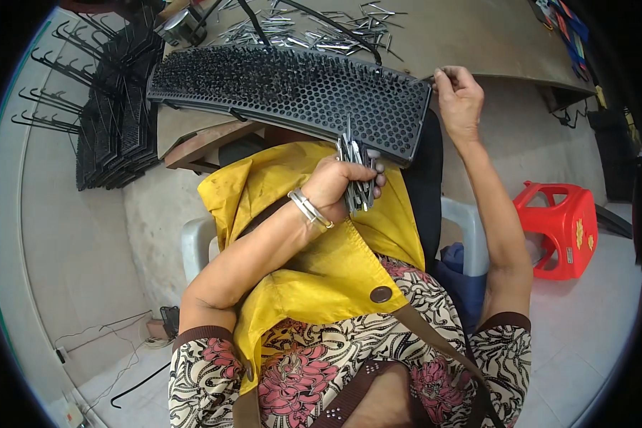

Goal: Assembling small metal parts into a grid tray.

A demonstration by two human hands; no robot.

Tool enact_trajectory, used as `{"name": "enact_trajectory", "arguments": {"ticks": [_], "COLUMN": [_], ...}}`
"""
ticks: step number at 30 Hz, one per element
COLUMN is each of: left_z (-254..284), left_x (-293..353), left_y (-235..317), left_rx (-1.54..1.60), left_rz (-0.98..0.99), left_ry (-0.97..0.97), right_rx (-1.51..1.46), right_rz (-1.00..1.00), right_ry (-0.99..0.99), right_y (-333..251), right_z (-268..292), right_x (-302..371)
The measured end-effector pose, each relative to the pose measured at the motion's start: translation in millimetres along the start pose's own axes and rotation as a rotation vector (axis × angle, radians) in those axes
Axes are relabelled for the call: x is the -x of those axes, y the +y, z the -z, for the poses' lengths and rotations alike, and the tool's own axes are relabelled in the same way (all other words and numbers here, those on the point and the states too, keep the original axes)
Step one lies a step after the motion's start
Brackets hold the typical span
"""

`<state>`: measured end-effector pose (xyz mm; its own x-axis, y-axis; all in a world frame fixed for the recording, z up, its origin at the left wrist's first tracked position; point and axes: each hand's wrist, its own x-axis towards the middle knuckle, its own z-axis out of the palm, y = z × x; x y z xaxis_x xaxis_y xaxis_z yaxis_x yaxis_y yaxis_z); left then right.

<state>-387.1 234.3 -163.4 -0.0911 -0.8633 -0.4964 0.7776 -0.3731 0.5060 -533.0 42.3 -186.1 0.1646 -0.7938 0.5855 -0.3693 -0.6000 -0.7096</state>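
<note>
My left hand (339,182) is closed around a bundle of thin silver metal rods (357,160), held over my lap by the near edge of a black perforated rack (371,110). My right hand (460,100) is raised at the rack's far right corner, thumb and fingers pinched together. A thin metal rod (422,80) seems to reach from those fingertips toward the holes, though it is small and hard to make out. Dark upright pieces fill the rack's left and back rows; many holes at the right and front are bare.
More metal rods (285,30) lie scattered on the table (464,36) behind the rack. A metal tin (182,27) stands at the back left. Stacked black racks with hooks (118,107) rise on the left. A red plastic stool (560,228) is on the right, beyond my chair's armrest (467,228).
</note>
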Motion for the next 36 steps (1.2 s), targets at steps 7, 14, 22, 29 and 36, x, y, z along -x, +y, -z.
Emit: {"name": "enact_trajectory", "arguments": {"ticks": [7,14,22,29,36], "left_z": [6,15,18,25,33], "left_x": [12,26,23,51,58], "left_y": [-5,-12,-9,-11,-19], "left_rx": [-0.07,-0.135,-0.132,-0.176,-0.463], "left_rz": [0.072,0.162,0.126,0.052,0.022], "left_ry": [0.076,0.115,0.094,-0.01,-0.064], "right_rx": [0.091,0.472,0.123,0.302,0.087], "right_rz": [0.225,0.267,0.635,0.979,0.754], "right_ry": [-0.178,-0.528,-0.4,-0.525,-0.334], "right_y": [-14,-33,-91,-87,-78], "right_z": [-3,-7,-6,-40,-34], "right_x": [-5,-12,39,62,53]}}
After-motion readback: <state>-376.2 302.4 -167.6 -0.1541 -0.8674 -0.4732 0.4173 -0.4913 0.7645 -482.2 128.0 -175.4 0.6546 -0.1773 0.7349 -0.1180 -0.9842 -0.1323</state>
